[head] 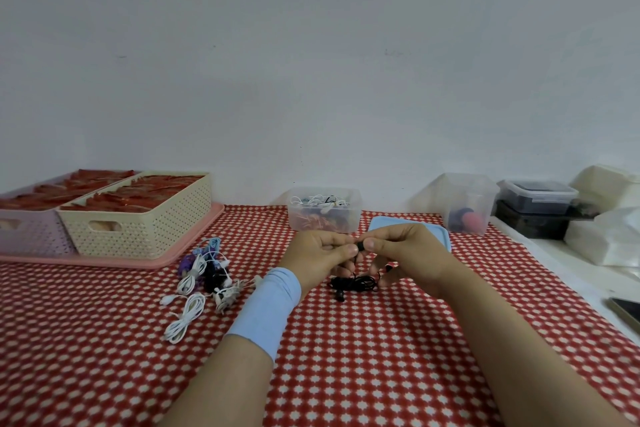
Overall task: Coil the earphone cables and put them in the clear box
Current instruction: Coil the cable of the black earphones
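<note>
My left hand (320, 253) and my right hand (405, 253) meet above the red checked cloth, both pinching a black earphone (360, 247) between their fingertips. Its black cable (353, 283) hangs down in a loose bundle onto the cloth just below the hands. A pile of white, black and coloured earphones (204, 274) lies to the left of my left wrist. The clear box (323, 210) stands behind the hands, open, with coiled earphones inside. Its blue lid (381, 224) lies flat to the right of it, partly hidden by my right hand.
A cream basket (138, 215) and a lilac basket (20, 229) of red items sit on a pink tray (194, 246) at the back left. A second clear container (467, 204), dark lidded boxes (536, 211) and white bags (606, 236) stand at the back right. A phone (627, 310) lies at the right edge.
</note>
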Demonstrator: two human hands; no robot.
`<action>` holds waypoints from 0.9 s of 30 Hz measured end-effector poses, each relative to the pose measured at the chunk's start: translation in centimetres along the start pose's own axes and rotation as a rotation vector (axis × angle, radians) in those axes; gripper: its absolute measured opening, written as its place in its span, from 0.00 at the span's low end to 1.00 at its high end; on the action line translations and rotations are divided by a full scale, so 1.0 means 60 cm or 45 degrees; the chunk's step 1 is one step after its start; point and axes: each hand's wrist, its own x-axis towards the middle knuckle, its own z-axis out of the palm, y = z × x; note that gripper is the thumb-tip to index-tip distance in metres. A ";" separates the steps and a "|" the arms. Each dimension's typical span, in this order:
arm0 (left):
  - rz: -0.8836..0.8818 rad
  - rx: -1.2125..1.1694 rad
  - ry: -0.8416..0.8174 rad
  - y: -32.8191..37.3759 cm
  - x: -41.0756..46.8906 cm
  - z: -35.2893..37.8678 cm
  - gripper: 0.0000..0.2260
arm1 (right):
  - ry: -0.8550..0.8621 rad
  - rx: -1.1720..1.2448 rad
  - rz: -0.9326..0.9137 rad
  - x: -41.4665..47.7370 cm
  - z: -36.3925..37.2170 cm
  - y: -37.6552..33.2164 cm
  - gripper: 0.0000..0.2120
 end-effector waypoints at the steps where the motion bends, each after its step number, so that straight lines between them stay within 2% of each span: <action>1: 0.004 -0.011 0.004 0.000 0.000 0.001 0.08 | -0.008 0.011 0.001 0.000 0.000 0.000 0.06; 9: -0.014 -0.074 -0.018 0.001 -0.002 0.006 0.07 | -0.085 0.022 0.022 -0.003 -0.008 -0.002 0.07; 17: 0.011 0.154 0.051 0.002 0.003 0.006 0.05 | 0.054 -0.080 0.101 0.004 -0.002 0.004 0.05; 27: -0.088 0.151 0.154 0.001 0.005 0.002 0.04 | 0.107 -0.352 -0.107 0.001 0.017 -0.003 0.05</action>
